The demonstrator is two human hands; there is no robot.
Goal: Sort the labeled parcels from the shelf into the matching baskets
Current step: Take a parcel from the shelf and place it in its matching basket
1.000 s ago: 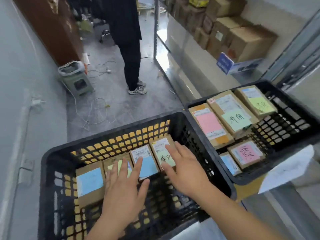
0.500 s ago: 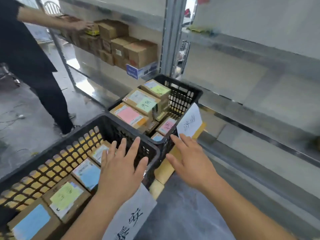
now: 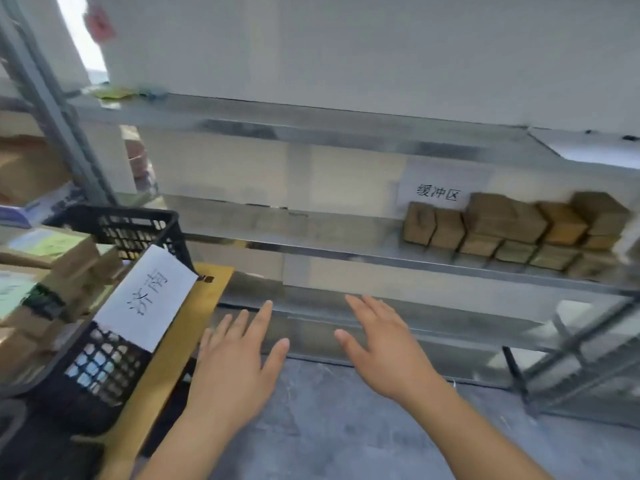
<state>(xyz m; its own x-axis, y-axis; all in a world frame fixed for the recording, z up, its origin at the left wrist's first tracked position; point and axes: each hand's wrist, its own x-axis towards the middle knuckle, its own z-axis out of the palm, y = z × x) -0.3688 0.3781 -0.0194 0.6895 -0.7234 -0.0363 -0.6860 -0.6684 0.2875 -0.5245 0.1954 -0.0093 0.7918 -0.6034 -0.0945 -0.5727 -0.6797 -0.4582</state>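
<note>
Several brown cardboard parcels (image 3: 512, 226) are stacked on the right part of a metal shelf (image 3: 346, 252), under a white paper sign (image 3: 438, 195). A black plastic basket (image 3: 114, 344) with a white handwritten label (image 3: 147, 296) stands at the left, holding labeled parcels (image 3: 52, 261). My left hand (image 3: 235, 365) and my right hand (image 3: 384, 348) hover palm down over the floor in front of the lower shelf, fingers spread and straight. Neither hand holds anything.
The basket sits on a yellow-brown board (image 3: 180, 337). A grey upright post (image 3: 59, 109) stands at the left, with more cartons (image 3: 31, 168) behind it. Grey concrete floor (image 3: 329, 427) lies below my hands. A shelf leg and braces (image 3: 519, 379) are at lower right.
The view swung right, from the two baskets to the shelf with the parcel stack. Both hands left the first basket and now hover open in front of the shelf.
</note>
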